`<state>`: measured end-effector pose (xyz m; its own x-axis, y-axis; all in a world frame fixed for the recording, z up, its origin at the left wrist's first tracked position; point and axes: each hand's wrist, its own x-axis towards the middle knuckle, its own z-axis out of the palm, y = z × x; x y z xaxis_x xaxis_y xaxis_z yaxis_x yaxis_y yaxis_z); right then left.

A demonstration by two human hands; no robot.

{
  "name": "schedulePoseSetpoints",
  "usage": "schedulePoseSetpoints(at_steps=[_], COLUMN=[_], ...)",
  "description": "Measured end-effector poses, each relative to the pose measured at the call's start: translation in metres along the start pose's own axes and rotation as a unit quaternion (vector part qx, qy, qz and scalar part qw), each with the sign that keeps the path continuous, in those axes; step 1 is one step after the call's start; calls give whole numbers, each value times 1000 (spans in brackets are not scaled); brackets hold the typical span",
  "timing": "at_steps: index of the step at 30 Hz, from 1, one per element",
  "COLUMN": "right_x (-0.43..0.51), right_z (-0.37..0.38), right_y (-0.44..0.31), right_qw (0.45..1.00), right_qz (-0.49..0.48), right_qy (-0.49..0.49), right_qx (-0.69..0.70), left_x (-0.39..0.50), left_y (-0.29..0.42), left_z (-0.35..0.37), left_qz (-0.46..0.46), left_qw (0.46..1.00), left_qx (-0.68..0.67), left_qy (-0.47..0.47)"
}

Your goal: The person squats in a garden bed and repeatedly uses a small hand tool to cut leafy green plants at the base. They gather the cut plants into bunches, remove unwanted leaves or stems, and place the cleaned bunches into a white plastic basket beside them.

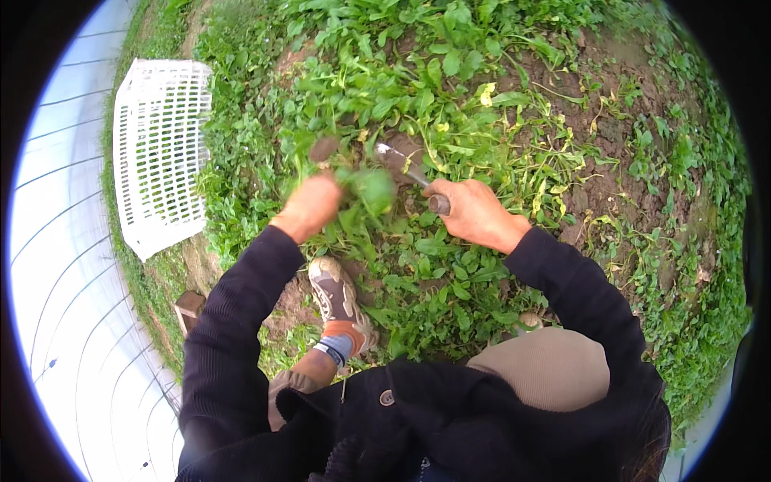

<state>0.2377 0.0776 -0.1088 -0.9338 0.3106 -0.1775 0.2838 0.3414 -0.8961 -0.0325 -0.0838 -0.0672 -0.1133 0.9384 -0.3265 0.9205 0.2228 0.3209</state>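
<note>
My left hand, blurred, is closed on a leafy green plant; a brown clump, perhaps soil on its roots, shows just above the fist. My right hand grips the handle of a curved metal blade, likely a sickle. The blade points up and left from the fist, its tip bright, over bare soil between the plants. Low leafy greens grow around both hands, some with yellowed leaves to the right.
A white perforated plastic basket stands on the left, near a pale plastic sheet wall. A small brown block lies lower left. My shoe is on the ground below my left hand. Bare soil shows on the right.
</note>
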Motion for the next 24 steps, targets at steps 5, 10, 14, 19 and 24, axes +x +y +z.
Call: schedulePoseSetpoints(at_steps=[5,10,14,19,24], right_x=[-4,-13,-17,-16,-15], right_z=[-4,-17,-33,-42,-60], right_y=[-3,-11,-16,-31,-53], right_qw=[1000,999,998,986,966], right_qz=[10,15,35,-25,-34], right_qy=[-19,-28,-31,-49,-128], right_qx=[0,-17,-41,-159,-221], left_x=[-9,-31,-67,-100,-92], left_y=[29,18,-20,-56,-29], left_z=[3,-1,-34,-115,-137], left_qz=[87,-27,-182,-220,-223], left_qw=[961,981,871,961,969], left_qx=[150,52,-324,151,-106], left_qy=[-217,-187,320,67,-5])
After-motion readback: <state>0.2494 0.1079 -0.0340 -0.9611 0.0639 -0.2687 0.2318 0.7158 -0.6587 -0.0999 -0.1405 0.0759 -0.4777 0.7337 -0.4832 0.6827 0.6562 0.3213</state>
